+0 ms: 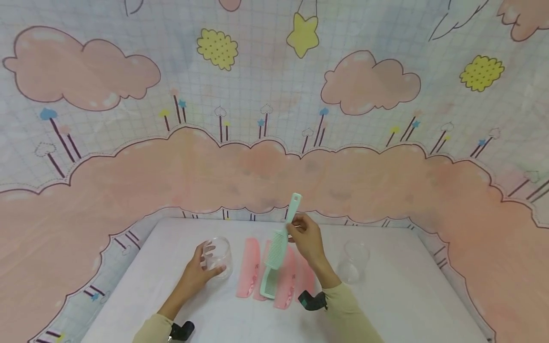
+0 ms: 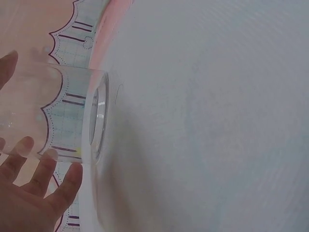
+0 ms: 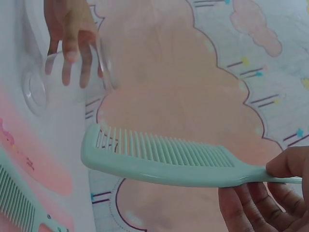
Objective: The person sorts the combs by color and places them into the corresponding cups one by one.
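Observation:
A clear plastic jar (image 1: 219, 259) is in my left hand (image 1: 199, 271), with thumb and fingers spread around its side. In the left wrist view the base of the jar (image 2: 99, 118) faces the white surface; whether it touches cannot be told. My right hand (image 1: 308, 237) pinches the handle of a mint-green comb (image 1: 277, 245), held up at a slant. The right wrist view shows its teeth and rounded back (image 3: 159, 171). Beneath it, a second mint-green comb (image 1: 269, 286) lies on several flat pink pieces (image 1: 249, 269) with small printed marks.
On the right of the white table (image 1: 407, 286) stands another clear container (image 1: 355, 262), hard to make out. Behind the table's far edge hangs a printed cloth (image 1: 257, 178) with clouds and stars. Each wrist wears a black camera mount (image 1: 312, 301).

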Demonstrator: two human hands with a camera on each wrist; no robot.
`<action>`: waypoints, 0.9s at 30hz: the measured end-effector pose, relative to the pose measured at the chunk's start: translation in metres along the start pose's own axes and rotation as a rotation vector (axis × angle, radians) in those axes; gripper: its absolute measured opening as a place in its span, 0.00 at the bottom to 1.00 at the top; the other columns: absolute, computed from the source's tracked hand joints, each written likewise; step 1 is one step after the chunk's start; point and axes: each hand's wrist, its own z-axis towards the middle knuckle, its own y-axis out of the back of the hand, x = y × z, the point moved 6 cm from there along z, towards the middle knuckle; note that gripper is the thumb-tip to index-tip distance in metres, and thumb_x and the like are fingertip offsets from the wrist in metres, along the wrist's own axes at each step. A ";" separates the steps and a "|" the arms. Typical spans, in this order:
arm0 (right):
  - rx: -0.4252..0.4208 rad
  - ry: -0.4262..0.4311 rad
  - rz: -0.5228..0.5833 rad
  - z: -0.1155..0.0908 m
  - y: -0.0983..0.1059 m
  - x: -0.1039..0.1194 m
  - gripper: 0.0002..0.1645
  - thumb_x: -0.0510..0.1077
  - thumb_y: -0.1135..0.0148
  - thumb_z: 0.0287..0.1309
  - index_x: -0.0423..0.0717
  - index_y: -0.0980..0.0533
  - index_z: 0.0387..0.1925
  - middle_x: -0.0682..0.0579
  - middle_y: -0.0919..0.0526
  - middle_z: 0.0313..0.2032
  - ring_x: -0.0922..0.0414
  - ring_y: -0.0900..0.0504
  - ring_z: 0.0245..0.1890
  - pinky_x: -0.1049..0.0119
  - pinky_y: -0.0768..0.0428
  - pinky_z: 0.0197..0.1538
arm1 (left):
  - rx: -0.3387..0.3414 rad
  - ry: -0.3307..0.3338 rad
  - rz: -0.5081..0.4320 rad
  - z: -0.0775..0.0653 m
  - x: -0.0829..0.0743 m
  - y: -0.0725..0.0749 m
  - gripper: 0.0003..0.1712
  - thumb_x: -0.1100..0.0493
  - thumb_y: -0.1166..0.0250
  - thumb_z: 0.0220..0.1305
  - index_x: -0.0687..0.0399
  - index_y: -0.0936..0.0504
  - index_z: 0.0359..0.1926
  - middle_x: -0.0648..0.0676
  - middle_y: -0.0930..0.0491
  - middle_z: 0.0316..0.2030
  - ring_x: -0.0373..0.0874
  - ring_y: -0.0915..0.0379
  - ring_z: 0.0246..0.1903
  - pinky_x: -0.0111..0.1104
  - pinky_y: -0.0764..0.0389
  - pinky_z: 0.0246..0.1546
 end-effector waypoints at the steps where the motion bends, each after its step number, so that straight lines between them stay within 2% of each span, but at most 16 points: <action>1: 0.003 0.008 0.006 0.000 -0.001 0.001 0.11 0.33 0.41 0.62 0.32 0.25 0.46 0.36 0.18 0.40 0.50 0.14 0.36 0.50 0.14 0.42 | 0.001 0.000 0.001 0.000 0.000 0.000 0.54 0.47 0.27 0.56 0.54 0.51 0.74 0.60 0.35 0.70 0.64 0.40 0.67 0.54 0.30 0.65; 6: 0.003 0.034 0.037 0.005 -0.008 0.004 0.11 0.32 0.41 0.62 0.32 0.26 0.46 0.35 0.18 0.40 0.53 0.14 0.35 0.45 0.15 0.44 | -0.002 -0.009 -0.002 0.001 -0.001 -0.001 0.54 0.47 0.27 0.56 0.54 0.51 0.74 0.60 0.35 0.70 0.64 0.39 0.67 0.54 0.30 0.65; 8: -0.002 0.035 0.046 0.006 -0.011 0.005 0.11 0.32 0.41 0.62 0.32 0.26 0.45 0.36 0.18 0.40 0.54 0.15 0.35 0.47 0.14 0.43 | -0.002 -0.008 -0.004 0.002 0.000 -0.002 0.55 0.46 0.27 0.56 0.54 0.51 0.74 0.60 0.35 0.70 0.64 0.39 0.67 0.54 0.30 0.65; 13: -0.009 0.055 0.058 0.007 -0.018 0.007 0.11 0.33 0.41 0.62 0.32 0.26 0.46 0.36 0.18 0.42 0.49 0.14 0.39 0.60 0.13 0.39 | 0.011 0.009 0.001 0.002 0.003 -0.003 0.55 0.46 0.27 0.55 0.53 0.51 0.74 0.59 0.36 0.70 0.64 0.40 0.68 0.54 0.30 0.64; 15: -0.003 0.073 0.070 0.008 -0.022 0.010 0.12 0.33 0.42 0.63 0.31 0.26 0.47 0.35 0.19 0.43 0.46 0.14 0.40 0.59 0.13 0.40 | 0.015 0.013 0.003 0.003 0.004 -0.003 0.55 0.45 0.27 0.56 0.52 0.52 0.74 0.59 0.36 0.70 0.65 0.40 0.68 0.55 0.30 0.64; 18: 0.004 0.095 0.097 0.008 -0.029 0.013 0.12 0.32 0.42 0.63 0.30 0.27 0.47 0.34 0.19 0.44 0.44 0.15 0.41 0.53 0.13 0.42 | 0.014 0.015 0.000 0.003 0.005 -0.003 0.56 0.45 0.27 0.56 0.52 0.52 0.74 0.58 0.37 0.71 0.65 0.41 0.68 0.56 0.31 0.64; 22: 0.006 0.087 0.139 0.009 -0.035 0.018 0.13 0.32 0.43 0.63 0.30 0.27 0.48 0.34 0.20 0.43 0.44 0.15 0.42 0.46 0.15 0.45 | 0.014 0.018 0.004 0.002 0.005 -0.003 0.57 0.43 0.27 0.55 0.52 0.53 0.75 0.58 0.37 0.71 0.65 0.42 0.69 0.57 0.32 0.65; 27: 0.001 0.077 0.181 0.010 -0.043 0.022 0.13 0.32 0.43 0.63 0.30 0.28 0.48 0.35 0.20 0.42 0.46 0.15 0.41 0.50 0.14 0.45 | 0.013 0.017 0.002 0.002 0.003 -0.002 0.56 0.46 0.27 0.56 0.52 0.53 0.74 0.59 0.38 0.71 0.64 0.42 0.69 0.57 0.32 0.65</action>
